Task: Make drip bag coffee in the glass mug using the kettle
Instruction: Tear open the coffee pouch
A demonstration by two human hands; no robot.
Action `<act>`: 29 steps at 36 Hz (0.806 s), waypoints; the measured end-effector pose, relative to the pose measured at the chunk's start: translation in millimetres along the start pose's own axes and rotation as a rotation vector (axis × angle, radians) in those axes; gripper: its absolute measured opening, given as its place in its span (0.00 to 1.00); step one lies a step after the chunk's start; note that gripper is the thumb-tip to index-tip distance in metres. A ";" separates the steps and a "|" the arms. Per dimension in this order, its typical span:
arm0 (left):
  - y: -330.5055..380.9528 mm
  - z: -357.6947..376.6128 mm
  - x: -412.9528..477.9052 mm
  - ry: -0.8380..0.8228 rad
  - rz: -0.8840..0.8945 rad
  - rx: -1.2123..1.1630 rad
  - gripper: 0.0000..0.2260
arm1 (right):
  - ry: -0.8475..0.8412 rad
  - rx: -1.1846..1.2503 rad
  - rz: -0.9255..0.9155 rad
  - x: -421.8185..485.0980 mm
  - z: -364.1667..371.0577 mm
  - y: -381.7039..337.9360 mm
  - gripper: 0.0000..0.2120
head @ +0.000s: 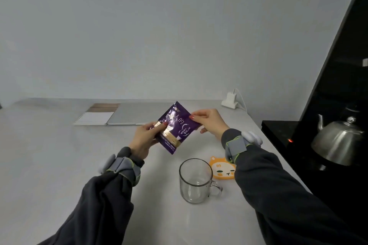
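A purple drip coffee sachet (175, 127) is held tilted in the air above the white table. My left hand (144, 138) grips its lower left side, thumb on the front. My right hand (209, 122) pinches its upper right edge between thumb and fingers. Below the sachet stands the glass mug (194, 180), upright, with its handle pointing right and nothing visible inside. The steel kettle (338, 141) sits on a black heating base at the right, a small red light glowing beside it.
An orange cartoon coaster (222, 169) lies right of the mug, partly under my right sleeve. A closed laptop (135, 114) and a notepad (93, 118) lie at the back. A white plug adapter (230, 101) sits by the wall. A black appliance (342, 77) fills the right side.
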State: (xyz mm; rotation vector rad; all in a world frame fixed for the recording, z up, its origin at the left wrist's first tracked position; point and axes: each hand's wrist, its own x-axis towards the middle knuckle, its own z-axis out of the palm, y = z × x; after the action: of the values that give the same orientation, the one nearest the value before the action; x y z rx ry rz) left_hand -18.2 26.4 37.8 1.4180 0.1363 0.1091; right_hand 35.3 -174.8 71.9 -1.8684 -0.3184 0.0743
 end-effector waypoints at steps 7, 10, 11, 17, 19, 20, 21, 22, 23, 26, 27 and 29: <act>7.8 -0.8 -5.6 -0.025 0.150 0.216 0.06 | -0.038 0.002 -0.056 -4.5 1.6 -7.1 0.09; 11.9 1.6 -6.9 -0.040 0.149 0.178 0.07 | -0.064 0.058 -0.059 -7.1 0.8 -7.7 0.08; 12.6 2.7 -6.9 -0.048 0.141 0.181 0.08 | -0.079 0.059 -0.057 -7.8 1.0 -7.5 0.08; 12.4 8.3 -6.8 -0.049 0.093 0.138 0.10 | -0.089 0.067 -0.049 -11.5 2.7 -3.8 0.08; 13.0 9.9 -7.5 -0.053 0.088 0.131 0.09 | -0.071 0.021 -0.064 -12.4 2.2 -3.7 0.08; 13.0 10.7 -7.7 -0.055 0.084 0.128 0.09 | -0.066 -0.004 -0.075 -13.2 2.5 -4.2 0.08; 13.2 11.8 -8.3 -0.055 0.081 0.128 0.08 | -0.064 -0.008 -0.084 -13.5 3.3 -4.5 0.09; 13.7 12.4 -8.6 -0.053 0.084 0.131 0.08 | -0.069 0.005 -0.090 -13.7 4.9 -6.2 0.10; 13.9 13.6 -8.7 -0.052 0.088 0.137 0.07 | -0.076 0.020 -0.095 -13.6 6.9 -7.5 0.09; 15.0 16.7 -9.3 -0.069 0.103 0.170 0.06 | -0.078 0.015 -0.112 -13.1 13.4 -13.9 0.06; 15.5 17.7 -9.7 -0.089 0.107 0.182 0.06 | -0.073 0.005 -0.116 -12.4 15.5 -15.9 0.05; 15.2 19.0 -9.2 -0.121 0.113 0.202 0.05 | -0.056 -0.018 -0.122 -9.4 19.8 -17.6 0.04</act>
State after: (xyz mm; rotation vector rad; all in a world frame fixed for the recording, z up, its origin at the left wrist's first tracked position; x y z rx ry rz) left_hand -24.1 8.7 56.0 1.6303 -0.0344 0.1048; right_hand 18.9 -153.9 81.2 -1.8626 -0.4725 0.0412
